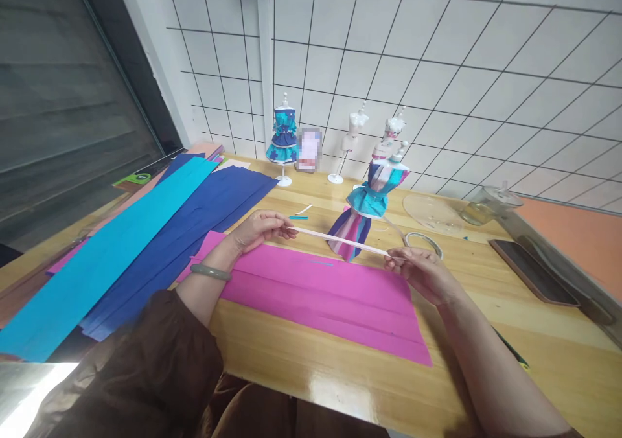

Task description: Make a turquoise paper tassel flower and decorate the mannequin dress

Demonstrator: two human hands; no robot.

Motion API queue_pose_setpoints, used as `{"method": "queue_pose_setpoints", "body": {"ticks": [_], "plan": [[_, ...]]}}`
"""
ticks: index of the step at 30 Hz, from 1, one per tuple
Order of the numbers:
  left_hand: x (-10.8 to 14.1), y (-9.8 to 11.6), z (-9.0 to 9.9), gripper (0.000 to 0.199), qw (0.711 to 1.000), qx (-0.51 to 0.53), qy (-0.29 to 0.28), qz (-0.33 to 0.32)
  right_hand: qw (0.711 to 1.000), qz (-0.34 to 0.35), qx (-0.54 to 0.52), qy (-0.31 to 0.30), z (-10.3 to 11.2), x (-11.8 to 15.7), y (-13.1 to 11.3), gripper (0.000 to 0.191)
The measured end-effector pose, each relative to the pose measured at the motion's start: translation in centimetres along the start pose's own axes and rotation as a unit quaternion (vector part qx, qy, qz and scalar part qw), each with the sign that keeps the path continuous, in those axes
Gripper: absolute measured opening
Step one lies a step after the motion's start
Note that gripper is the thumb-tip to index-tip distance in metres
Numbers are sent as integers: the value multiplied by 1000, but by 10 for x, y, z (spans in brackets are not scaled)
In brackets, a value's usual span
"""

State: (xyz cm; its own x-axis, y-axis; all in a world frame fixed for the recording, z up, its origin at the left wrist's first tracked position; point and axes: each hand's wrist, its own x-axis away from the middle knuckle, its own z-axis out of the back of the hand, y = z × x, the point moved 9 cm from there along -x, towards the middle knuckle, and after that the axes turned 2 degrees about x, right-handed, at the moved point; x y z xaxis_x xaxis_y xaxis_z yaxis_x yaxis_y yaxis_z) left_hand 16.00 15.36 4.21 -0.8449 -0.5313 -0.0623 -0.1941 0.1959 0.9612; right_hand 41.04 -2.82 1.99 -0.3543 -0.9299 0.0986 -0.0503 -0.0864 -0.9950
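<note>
A thin white strip (340, 239) is stretched between my two hands, just above a pink sheet (321, 302) with crosswise creases. My left hand (265, 227) pinches its left end, and my right hand (413, 266) pinches the right end. Whether the strip is tape or paper I cannot tell. Right behind the strip stands a small mannequin (372, 198) in a striped, flared dress of pink, blue and teal. A little blue sliver (321, 263) lies on the pink sheet. A roll of tape (425, 242) rests beyond my right hand.
Blue sheets (228, 195) and a long turquoise sheet (116, 250) are piled at the left. Behind stand a mannequin in a blue dress (282, 133) and white mannequins (356, 130). A dark tray-like object (532, 273) and a glass jar (490, 203) sit at the right.
</note>
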Motion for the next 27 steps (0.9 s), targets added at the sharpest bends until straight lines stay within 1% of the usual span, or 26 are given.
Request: {"method": "queue_pose_setpoints", "body": {"ticks": [2,5,7,9,14,20,23,27], "plan": [[0,1,3,22,999,-41,30,-4,1000,-3,19,13,1,-1,4,23],[1,3,9,23,988,-130,81,-6,998,-4,51,29,2,-3,7,20],[1,4,10,25,981,-163,100,-7,997,-1,66,35,1,-3,6,21],[1,5,9,28,980,-167,105,-10,996,3,74,39,-1,-2,2,23],[-1,4,10,32,983,-150,101,-25,995,30,86,48,-8,1,-7,28],[-1,6,12,32,983,-128,120,-49,985,23,164,58,-12,3,-3,41],[0,6,5,31,991,-54,110,-55,974,23,219,59,-16,4,-4,45],[2,4,-10,30,996,41,78,-30,964,20,256,71,-19,6,-8,43]]}}
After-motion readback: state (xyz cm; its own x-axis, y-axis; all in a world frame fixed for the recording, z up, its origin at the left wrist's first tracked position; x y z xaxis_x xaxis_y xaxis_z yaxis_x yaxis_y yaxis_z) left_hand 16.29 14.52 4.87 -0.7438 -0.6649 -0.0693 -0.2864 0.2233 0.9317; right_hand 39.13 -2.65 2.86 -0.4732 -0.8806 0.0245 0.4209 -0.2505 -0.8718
